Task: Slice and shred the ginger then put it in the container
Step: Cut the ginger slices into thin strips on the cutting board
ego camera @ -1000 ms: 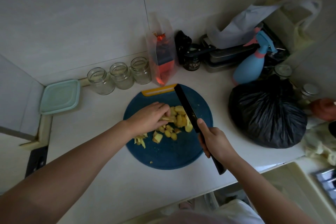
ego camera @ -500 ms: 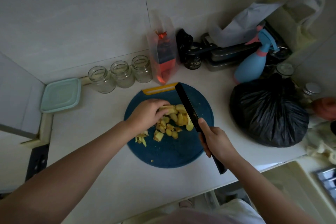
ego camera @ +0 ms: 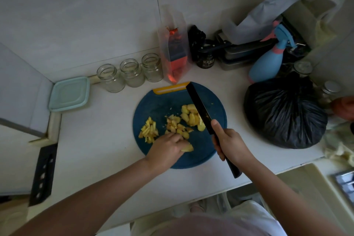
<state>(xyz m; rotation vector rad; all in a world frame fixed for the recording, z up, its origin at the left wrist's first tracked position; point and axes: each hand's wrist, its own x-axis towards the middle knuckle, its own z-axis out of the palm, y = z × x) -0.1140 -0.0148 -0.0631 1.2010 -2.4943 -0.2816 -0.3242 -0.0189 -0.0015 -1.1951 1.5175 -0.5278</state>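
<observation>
Two hands are over the blue cutting board (ego camera: 162, 101) near the table's front edge. The left hand (ego camera: 164, 148) has its fingers curled on a ginger slice (ego camera: 187, 148), which pokes out rightward, toward the knife (ego camera: 199, 107). The right hand (ego camera: 232, 143) clamps the handle, and the blade points to the far edge.

Yellow ginger (ego camera: 191, 119), blue board (ego camera: 162, 101), black knife (ego camera: 199, 105), mint-green container (ego camera: 69, 94)
</observation>
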